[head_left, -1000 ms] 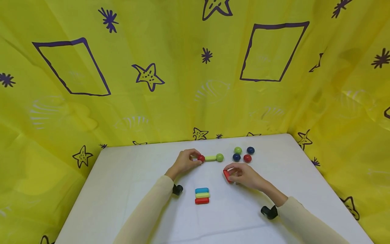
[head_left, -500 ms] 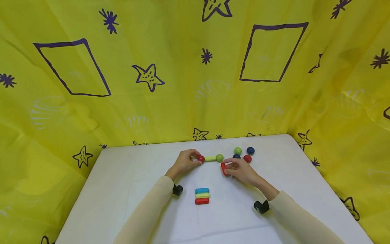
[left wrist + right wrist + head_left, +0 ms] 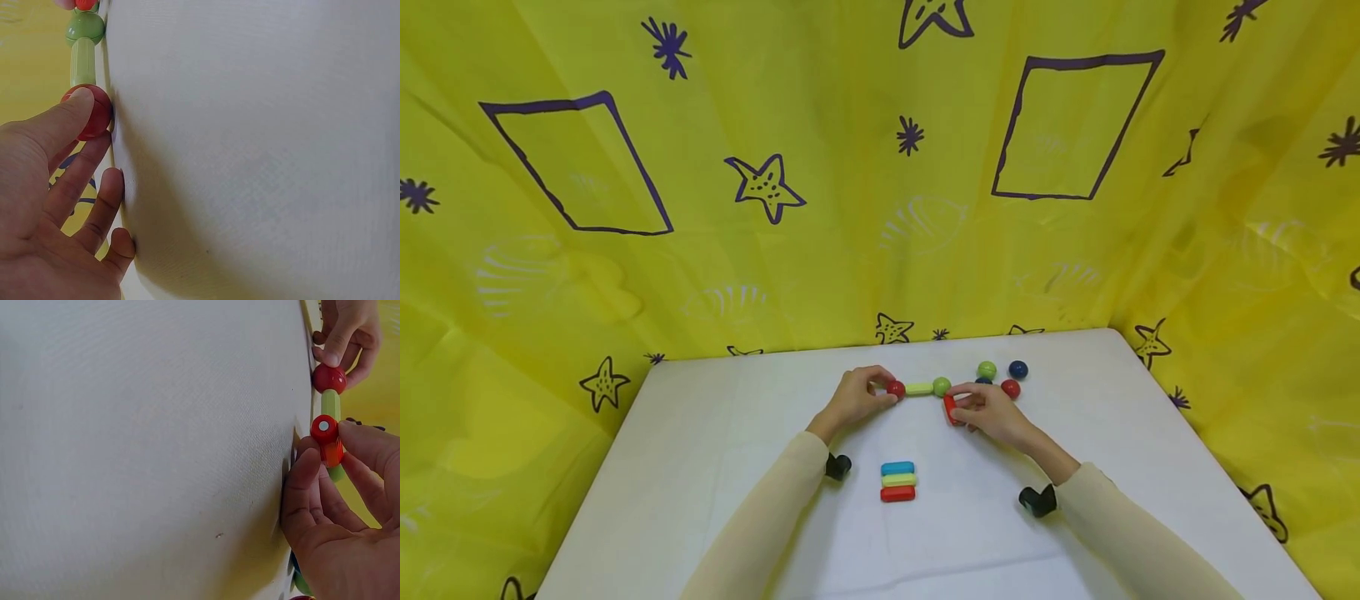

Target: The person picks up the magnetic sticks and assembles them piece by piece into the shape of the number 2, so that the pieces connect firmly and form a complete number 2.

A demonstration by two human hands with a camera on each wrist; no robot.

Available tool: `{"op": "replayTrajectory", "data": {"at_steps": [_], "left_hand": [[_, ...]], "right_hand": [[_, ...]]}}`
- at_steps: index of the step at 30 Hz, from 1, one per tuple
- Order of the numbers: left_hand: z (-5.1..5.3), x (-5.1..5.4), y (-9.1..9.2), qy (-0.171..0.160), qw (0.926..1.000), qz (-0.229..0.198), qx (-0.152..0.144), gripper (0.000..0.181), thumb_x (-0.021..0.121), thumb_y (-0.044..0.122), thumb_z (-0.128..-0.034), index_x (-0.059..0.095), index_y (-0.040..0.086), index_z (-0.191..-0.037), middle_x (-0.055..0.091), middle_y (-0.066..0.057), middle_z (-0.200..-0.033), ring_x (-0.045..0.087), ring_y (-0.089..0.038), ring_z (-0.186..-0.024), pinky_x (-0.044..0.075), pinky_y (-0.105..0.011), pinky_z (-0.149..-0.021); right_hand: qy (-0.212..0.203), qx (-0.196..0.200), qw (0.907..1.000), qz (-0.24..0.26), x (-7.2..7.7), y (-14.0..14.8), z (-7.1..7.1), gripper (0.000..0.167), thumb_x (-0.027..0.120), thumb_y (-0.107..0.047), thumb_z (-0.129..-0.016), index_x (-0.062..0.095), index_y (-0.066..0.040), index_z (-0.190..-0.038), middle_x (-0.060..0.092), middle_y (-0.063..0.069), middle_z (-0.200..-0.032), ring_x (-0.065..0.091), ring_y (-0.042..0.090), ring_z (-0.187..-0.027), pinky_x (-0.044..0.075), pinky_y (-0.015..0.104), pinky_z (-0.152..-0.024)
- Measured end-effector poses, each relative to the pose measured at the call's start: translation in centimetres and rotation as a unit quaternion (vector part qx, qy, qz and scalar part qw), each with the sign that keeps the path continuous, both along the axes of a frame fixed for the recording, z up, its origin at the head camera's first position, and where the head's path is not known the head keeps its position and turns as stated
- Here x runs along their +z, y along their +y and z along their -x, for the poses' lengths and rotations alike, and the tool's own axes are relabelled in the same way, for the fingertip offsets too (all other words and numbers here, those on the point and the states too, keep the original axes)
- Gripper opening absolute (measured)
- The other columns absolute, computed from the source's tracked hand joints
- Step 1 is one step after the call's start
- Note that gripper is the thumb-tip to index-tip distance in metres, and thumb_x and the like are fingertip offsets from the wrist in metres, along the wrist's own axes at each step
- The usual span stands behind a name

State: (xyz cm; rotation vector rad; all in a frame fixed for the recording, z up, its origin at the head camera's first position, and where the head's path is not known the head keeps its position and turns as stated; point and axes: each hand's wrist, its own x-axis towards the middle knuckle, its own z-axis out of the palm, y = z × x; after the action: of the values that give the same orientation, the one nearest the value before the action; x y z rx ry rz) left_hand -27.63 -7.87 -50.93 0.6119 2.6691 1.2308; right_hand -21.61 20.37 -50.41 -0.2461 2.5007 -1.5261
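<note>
My left hand (image 3: 854, 395) pinches a red ball (image 3: 896, 389) between thumb and fingers at the left end of a small chain. A light green rod (image 3: 918, 389) joins that ball to a green ball (image 3: 942, 386). In my right hand (image 3: 994, 412) a red rod (image 3: 951, 409) is pinched, its far end close against the green ball; whether they touch I cannot tell. The right wrist view shows a pale round tip on the near end of the red rod (image 3: 324, 428). In the left wrist view, the thumb presses the red ball (image 3: 96, 117) from above.
A blue rod (image 3: 897, 468), a yellow-green rod (image 3: 898, 481) and another red rod (image 3: 898, 494) lie stacked side by side nearer me. Beyond my right hand sit a green ball (image 3: 987, 369), a red ball (image 3: 1011, 389) and dark blue balls (image 3: 1018, 369), one partly hidden.
My right hand has moved up and left, bringing the red rod to the green ball and turning it more upright in view. My left hand stays on the red ball.
</note>
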Motion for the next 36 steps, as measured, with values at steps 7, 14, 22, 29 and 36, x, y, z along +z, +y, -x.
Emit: {"op": "replayTrajectory", "data": {"at_steps": [7, 14, 22, 29, 36], "left_hand": [[0.02, -0.05, 0.01, -0.009, 0.9999, -0.004, 0.001, 0.024, 0.08, 0.021, -0.0914, 0.074, 0.015, -0.114, 0.075, 0.0, -0.109, 0.055, -0.017, -0.084, 0.045, -0.029, -0.075], [0.05, -0.11, -0.02, -0.01, 0.9999, -0.005, 0.003, 0.023, 0.08, 0.021, -0.0912, 0.074, 0.016, -0.113, 0.075, 0.001, -0.108, 0.054, -0.016, -0.081, 0.045, -0.028, -0.073], [0.01, -0.06, 0.0, -0.007, 1.0, -0.004, 0.002, 0.025, 0.081, 0.02, -0.091, 0.074, 0.014, -0.114, 0.075, 0.0, -0.108, 0.054, -0.016, -0.08, 0.044, -0.028, -0.073], [0.11, -0.16, 0.01, 0.0, 1.0, -0.004, -0.003, 0.025, 0.081, 0.019, -0.0908, 0.074, 0.013, -0.114, 0.075, 0.0, -0.109, 0.055, -0.016, -0.081, 0.045, -0.027, -0.074], [0.08, -0.22, -0.05, 0.001, 1.0, -0.007, -0.003, 0.025, 0.081, 0.019, -0.091, 0.074, 0.013, -0.114, 0.075, -0.001, -0.109, 0.055, -0.016, -0.082, 0.045, -0.028, -0.075]], "right_hand": [[-0.002, -0.001, 1.0, -0.002, 0.16, -0.04, -0.05, 0.036, 0.074, -0.008, -0.094, 0.067, -0.002, -0.129, 0.075, 0.015, -0.104, 0.067, 0.022, -0.077, 0.057, 0.033, -0.068], [-0.007, 0.005, 1.0, 0.0, 0.3, -0.11, -0.02, 0.036, 0.073, -0.008, -0.095, 0.066, -0.002, -0.13, 0.074, 0.015, -0.105, 0.067, 0.022, -0.077, 0.058, 0.034, -0.069], [-0.002, 0.011, 0.9999, -0.005, -0.08, -0.13, 0.34, 0.034, 0.072, -0.006, -0.095, 0.067, -0.003, -0.129, 0.072, 0.015, -0.11, 0.068, 0.022, -0.082, 0.059, 0.033, -0.071], [0.003, 0.017, 0.9999, -0.002, -0.15, -0.2, 0.41, 0.034, 0.073, -0.005, -0.095, 0.067, -0.001, -0.128, 0.07, 0.017, -0.115, 0.069, 0.023, -0.086, 0.06, 0.034, -0.072], [0.007, 0.002, 0.9999, -0.013, -0.33, -0.59, 0.34, 0.033, 0.073, -0.003, -0.093, 0.068, -0.001, -0.126, 0.071, 0.015, -0.11, 0.069, 0.022, -0.084, 0.059, 0.033, -0.071]]}}
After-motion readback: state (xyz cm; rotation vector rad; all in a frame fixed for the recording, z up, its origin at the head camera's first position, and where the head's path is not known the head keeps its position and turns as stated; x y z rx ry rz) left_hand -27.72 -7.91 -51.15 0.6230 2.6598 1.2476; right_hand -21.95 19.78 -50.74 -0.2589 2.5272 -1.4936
